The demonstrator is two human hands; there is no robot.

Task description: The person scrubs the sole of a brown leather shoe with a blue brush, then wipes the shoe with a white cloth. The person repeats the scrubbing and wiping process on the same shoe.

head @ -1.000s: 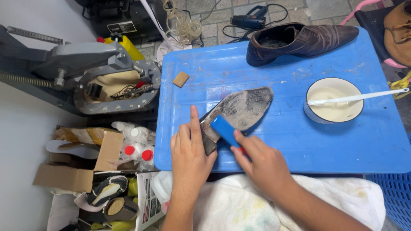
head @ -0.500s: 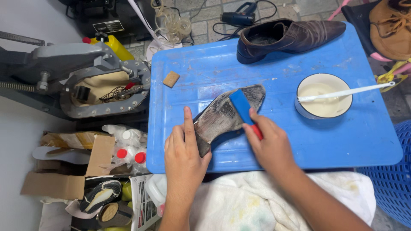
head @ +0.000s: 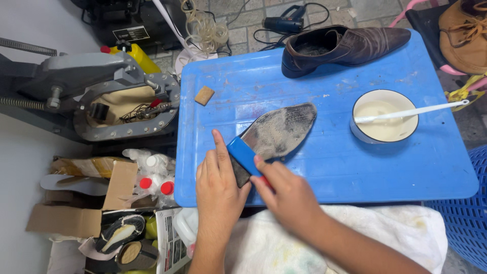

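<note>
A dark shoe lies sole-up (head: 280, 130) on the blue plastic tabletop (head: 345, 167); its grey sole looks rough and wet. My left hand (head: 217, 185) presses down on the heel end, index finger stretched along the sole's edge. My right hand (head: 284, 195) grips a blue brush with a red handle (head: 244, 155), its head resting across the sole near the heel. A second brown shoe (head: 345, 45) stands upright at the far edge of the tabletop.
A white bowl of pale liquid (head: 384, 115) with a white stick across it sits to the right. A small tan block (head: 204, 95) lies at the far left. A grey metal press (head: 101, 96) and boxes of bottles stand to the left. White cloth (head: 314, 243) covers my lap.
The brush was near the heel, went up toward the sole's toe end, and has now come back to the heel. My left hand stayed on the heel.
</note>
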